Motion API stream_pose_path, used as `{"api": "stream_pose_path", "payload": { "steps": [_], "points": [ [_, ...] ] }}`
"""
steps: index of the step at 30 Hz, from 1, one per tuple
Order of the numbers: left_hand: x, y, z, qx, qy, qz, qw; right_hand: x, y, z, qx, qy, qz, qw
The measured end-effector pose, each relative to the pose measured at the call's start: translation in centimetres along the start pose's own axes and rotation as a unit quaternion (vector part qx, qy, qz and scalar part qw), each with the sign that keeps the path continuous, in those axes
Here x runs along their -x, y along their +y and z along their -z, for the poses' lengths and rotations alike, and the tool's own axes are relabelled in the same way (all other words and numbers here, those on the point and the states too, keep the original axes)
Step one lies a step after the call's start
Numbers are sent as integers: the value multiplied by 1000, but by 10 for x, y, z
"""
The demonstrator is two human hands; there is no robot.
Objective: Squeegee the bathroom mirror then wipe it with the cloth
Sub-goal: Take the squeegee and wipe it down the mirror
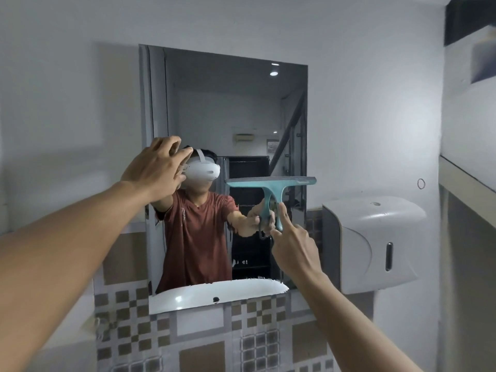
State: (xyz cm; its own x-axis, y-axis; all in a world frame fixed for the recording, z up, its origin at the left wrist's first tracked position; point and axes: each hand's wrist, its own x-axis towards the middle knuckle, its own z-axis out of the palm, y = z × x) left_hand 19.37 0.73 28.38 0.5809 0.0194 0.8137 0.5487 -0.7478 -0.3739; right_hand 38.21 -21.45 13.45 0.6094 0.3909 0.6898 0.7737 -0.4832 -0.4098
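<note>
White bathroom wall carries the mirror (222, 108). Right hand (294, 245) is closed around the teal squeegee (271, 183) handle, blade flat on the glass. Left hand (155, 165) is spread open, fingertips touching the mirror.

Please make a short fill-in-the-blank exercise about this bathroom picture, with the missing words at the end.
1. The right hand holds a teal ____ by its handle.
2. The left hand lies open and flat against the ____.
3. The squeegee blade lies ____ across the glass.
4. On the wall to the right of the mirror hangs a white paper ____.

Missing words: squeegee; mirror; horizontally; dispenser
</note>
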Motion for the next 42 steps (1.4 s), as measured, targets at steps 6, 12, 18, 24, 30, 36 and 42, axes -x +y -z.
{"api": "stream_pose_path", "payload": {
  "steps": [6,12,18,24,30,36,42],
  "points": [
    [-5,-8,3,-6,11,-6,1000,12,-17,-20,-128,-38,-59,989],
    [-9,-9,1,16,-4,7,1000,28,-57,-32,-271,-32,-99,957],
    [-13,-17,-1,16,9,1,1000,41,-92,-53,-337,-38,-119,933],
    [-19,-28,-1,31,12,7,999,57,-114,-80,-331,-44,-77,939],
    [-20,-29,0,35,-12,3,999,80,-135,-105,-299,-73,-33,951],
    [-19,-28,3,38,-23,8,999,84,-139,-112,-276,-84,-24,957],
    [-17,-28,2,35,-18,6,999,93,-130,-107,-177,-102,18,979]
  ]
}}
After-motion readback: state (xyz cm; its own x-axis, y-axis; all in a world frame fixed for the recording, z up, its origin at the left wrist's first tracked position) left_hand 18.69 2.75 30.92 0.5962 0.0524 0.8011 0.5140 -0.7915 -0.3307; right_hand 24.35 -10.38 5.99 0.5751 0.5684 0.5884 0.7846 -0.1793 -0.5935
